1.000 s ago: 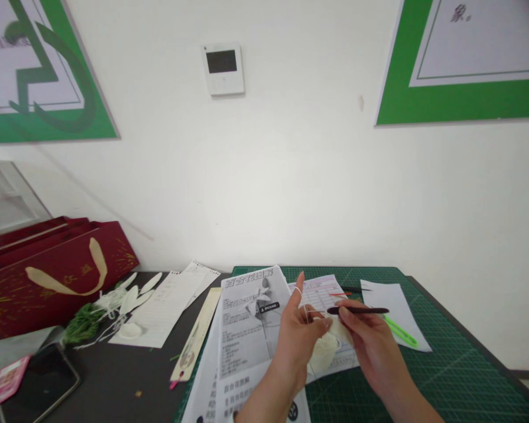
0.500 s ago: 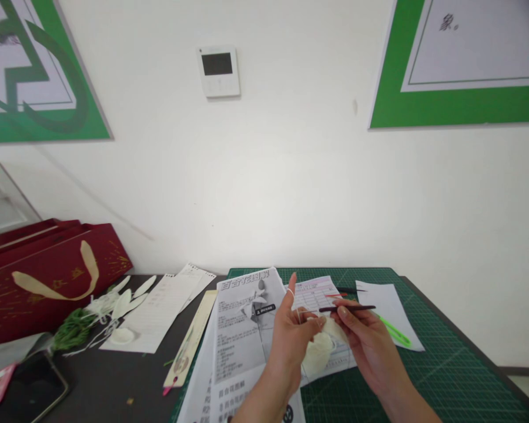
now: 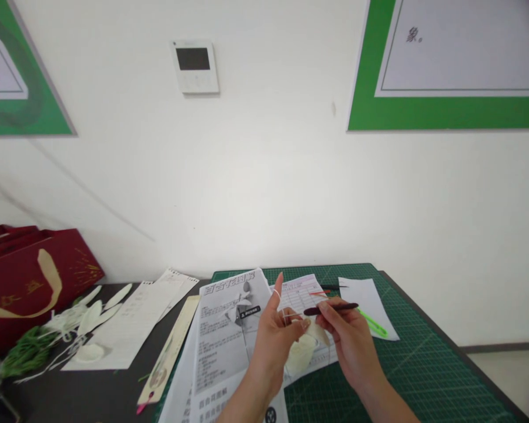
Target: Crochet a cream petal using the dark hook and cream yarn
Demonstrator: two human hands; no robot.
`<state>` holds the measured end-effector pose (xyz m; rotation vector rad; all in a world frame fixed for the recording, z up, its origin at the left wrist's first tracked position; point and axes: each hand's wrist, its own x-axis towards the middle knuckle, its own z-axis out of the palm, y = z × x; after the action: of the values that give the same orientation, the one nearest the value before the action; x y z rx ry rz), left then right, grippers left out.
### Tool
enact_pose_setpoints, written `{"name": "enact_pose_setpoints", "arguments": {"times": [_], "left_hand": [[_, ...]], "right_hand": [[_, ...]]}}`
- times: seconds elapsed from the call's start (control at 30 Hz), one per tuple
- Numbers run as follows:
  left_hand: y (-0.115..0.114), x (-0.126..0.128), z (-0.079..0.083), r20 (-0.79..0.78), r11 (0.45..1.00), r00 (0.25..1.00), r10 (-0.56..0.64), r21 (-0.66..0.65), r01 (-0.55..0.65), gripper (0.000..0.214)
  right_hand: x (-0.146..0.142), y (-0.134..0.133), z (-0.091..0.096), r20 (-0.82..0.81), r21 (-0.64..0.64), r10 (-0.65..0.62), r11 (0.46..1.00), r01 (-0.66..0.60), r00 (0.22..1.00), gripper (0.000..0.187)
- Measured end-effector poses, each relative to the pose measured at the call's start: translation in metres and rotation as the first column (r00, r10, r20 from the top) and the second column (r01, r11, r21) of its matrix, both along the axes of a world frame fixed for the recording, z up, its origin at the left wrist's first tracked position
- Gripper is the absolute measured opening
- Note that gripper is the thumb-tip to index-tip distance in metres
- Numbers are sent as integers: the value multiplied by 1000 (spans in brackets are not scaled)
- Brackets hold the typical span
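Cream yarn loops round the raised index finger of my left hand (image 3: pixel 273 343), whose thumb and other fingers pinch a small piece of crochet work. My right hand (image 3: pixel 348 335) grips a dark-handled crochet hook (image 3: pixel 335 308), held nearly level with its tip toward the left hand. A cream yarn ball (image 3: pixel 300 355) sits below and between both hands, over a printed sheet. The stitches at the hook's tip are too small to make out.
A printed pattern sheet (image 3: pixel 224 335) lies on the green cutting mat (image 3: pixel 423 358). A bright green tool (image 3: pixel 374 323) rests on white paper at right. Leftward are a bookmark (image 3: pixel 170 346), white crocheted petals (image 3: pixel 90 317), green yarn (image 3: pixel 29 352) and a red gift bag (image 3: pixel 66 258).
The view has turned to the right, so everything sits further left in the picture. Both hands keep nearly the same hold on the yarn work and hook.
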<state>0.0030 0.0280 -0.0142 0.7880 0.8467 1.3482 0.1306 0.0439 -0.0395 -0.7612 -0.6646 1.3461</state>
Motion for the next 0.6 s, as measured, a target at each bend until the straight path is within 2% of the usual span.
{"name": "enact_pose_setpoints", "arguments": {"times": [0.1,0.33,0.6], "left_hand": [[0,1,-2,6,1000,1000,-2,7,2,97],[1,2,-8,-1,1000,1000,23,1,-23,94],[0,3,-7,-5,1000,1000,3,13,-3,98]], "right_hand": [[-2,0,1,-29,-2,-1,1000,1,1000,23],[-2,-1,3,-73,-56,82,995,-86,994,25],[-1,-2,1,-63,-86,60,994,-66,996,22]]}}
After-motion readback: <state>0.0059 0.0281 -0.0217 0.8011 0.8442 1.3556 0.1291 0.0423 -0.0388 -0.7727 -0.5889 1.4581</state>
